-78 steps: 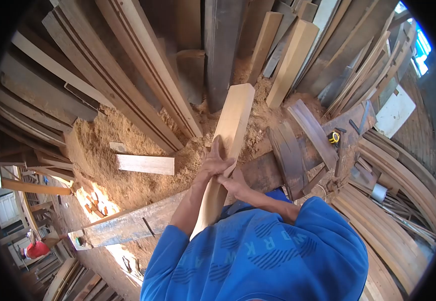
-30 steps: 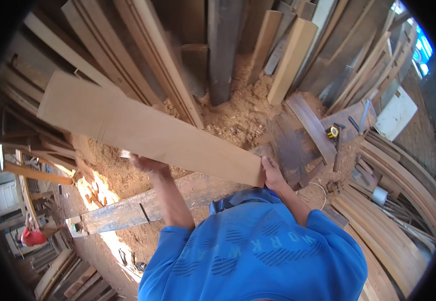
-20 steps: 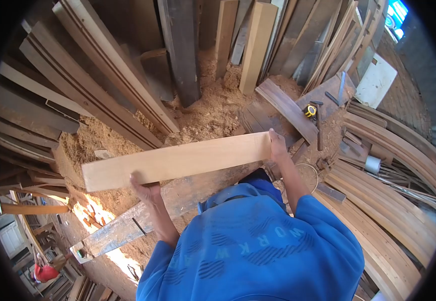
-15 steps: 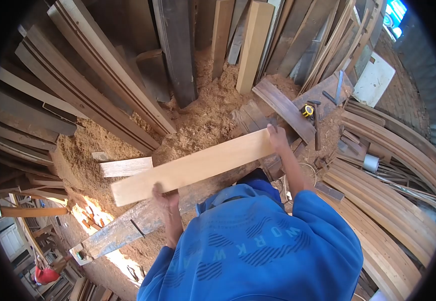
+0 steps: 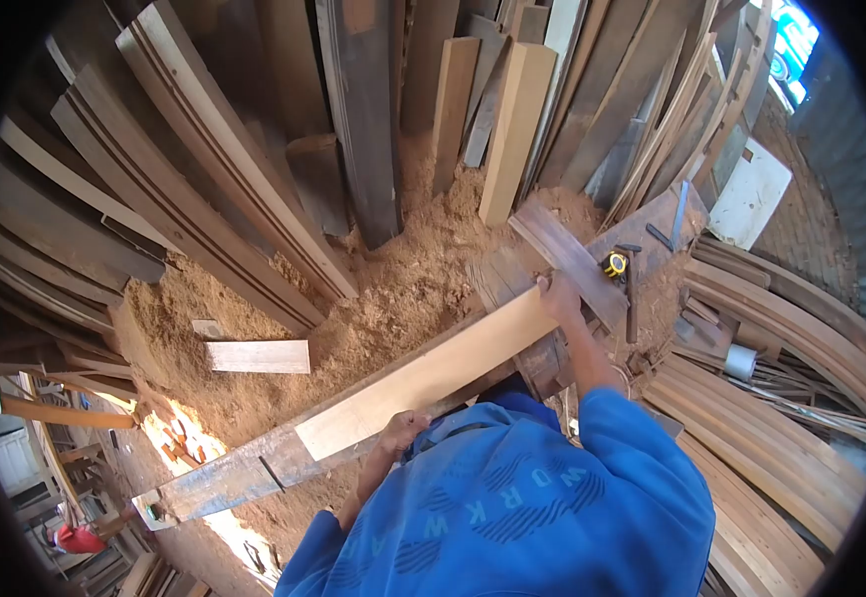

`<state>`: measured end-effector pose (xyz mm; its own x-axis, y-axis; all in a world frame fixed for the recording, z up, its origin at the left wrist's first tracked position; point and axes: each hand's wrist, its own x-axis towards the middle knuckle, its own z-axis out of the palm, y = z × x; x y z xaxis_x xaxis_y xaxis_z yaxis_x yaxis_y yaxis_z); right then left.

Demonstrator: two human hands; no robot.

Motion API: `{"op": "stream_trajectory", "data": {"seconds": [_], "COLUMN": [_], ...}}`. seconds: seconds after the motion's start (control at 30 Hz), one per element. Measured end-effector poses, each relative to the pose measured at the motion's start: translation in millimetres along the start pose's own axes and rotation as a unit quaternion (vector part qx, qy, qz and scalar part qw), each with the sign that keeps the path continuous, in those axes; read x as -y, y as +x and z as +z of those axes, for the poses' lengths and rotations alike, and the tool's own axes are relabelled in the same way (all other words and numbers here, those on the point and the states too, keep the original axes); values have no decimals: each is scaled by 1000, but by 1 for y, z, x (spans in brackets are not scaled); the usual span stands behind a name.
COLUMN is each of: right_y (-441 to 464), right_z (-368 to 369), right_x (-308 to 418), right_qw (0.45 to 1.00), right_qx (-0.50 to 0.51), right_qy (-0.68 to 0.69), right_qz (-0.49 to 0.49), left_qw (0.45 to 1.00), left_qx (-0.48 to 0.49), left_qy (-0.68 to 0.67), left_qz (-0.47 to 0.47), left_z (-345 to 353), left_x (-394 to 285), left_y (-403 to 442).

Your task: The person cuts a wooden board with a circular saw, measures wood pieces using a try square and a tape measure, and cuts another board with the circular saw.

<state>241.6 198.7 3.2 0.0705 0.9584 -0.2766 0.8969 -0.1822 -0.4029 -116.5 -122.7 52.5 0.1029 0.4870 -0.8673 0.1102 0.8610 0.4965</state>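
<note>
A pale, planed wooden board (image 5: 433,376) lies slantwise along a worn wooden bench (image 5: 219,480). My right hand (image 5: 559,297) grips the board's upper right end, fingers wrapped over its edge. Beside the board's near edge is my left hand (image 5: 405,433), its fingers curled closed. Whether those fingers hold anything is hidden from me. Just beyond my right hand, a darker brown plank (image 5: 572,257) lies across the bench. A yellow and black tape measure (image 5: 614,264) sits by that plank, close to a hammer (image 5: 632,298).
Sawdust (image 5: 393,298) covers the floor behind the bench, with a short offcut (image 5: 259,356) on it. Tall timbers (image 5: 358,129) lean at the back. Stacked curved planks (image 5: 761,438) fill the right side. A try square (image 5: 673,224) rests at the bench's far end. A person in red (image 5: 77,539) is at lower left.
The board has come down onto the bench and shifted right. My left hand has moved right along its near edge, away from the left end. My right hand keeps hold of the right end.
</note>
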Motion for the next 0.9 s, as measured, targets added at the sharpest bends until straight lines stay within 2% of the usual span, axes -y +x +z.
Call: {"op": "stream_trajectory", "data": {"seconds": [0.1, 0.13, 0.23, 0.27, 0.37, 0.47, 0.57, 0.6, 0.63, 0.67, 0.7, 0.73, 0.77, 0.8, 0.83, 0.9], "right_y": [-14, -16, -5, 0, 24, 47, 100, 114, 136, 165, 183, 196, 202, 230, 218, 250], "right_z": [-18, -25, -33, -35, -49, -72, -65, -64, -43, -24, -15, -6, -17, 8, -8, 17], "right_x": [23, 29, 30, 28, 17, 27, 12, 3, -19, -39, -48, -48, -28, -53, -17, -31], "right_qw": [998, 997, 999, 999, 999, 999, 995, 996, 989, 982, 935, 962, 954, 945, 982, 973], "right_qx": [-55, -61, -48, -37, -52, -36, -16, -22, -60, -38, -120, -86, -9, -13, 27, -5], "right_qy": [-12, -10, -5, -4, 11, -21, -100, -70, -68, -83, -84, -48, 104, 136, 15, -9], "right_qz": [-30, -38, -13, 3, -4, 15, -1, -49, -117, -163, -323, -253, -279, -296, -187, -231], "left_qw": [968, 958, 844, 853, 816, 857, 899, 888, 903, 903, 910, 895, 905, 909, 910, 909], "left_qx": [-163, -211, -297, -274, -282, -195, -87, -80, -53, -24, -19, -41, -6, -41, -66, -83], "left_qy": [123, 124, 364, 382, 476, 469, 429, 452, 427, 429, 413, 443, 424, 414, 407, 408], "left_qz": [143, 152, 258, 228, 170, 93, -6, -12, -1, 12, 15, 28, -11, 7, 29, 7], "left_z": [1, 5, 3, 6, 23, 23, 5, 3, -2, -5, -4, -3, -9, -8, -2, 4], "left_x": [-33, -57, -74, -83, -107, -122, -139, -132, -95, -118, -101, -123, -142, -132, -120, -116], "left_y": [21, 19, 57, 62, 65, 67, 79, 87, 123, 103, 121, 99, 82, 90, 95, 93]}}
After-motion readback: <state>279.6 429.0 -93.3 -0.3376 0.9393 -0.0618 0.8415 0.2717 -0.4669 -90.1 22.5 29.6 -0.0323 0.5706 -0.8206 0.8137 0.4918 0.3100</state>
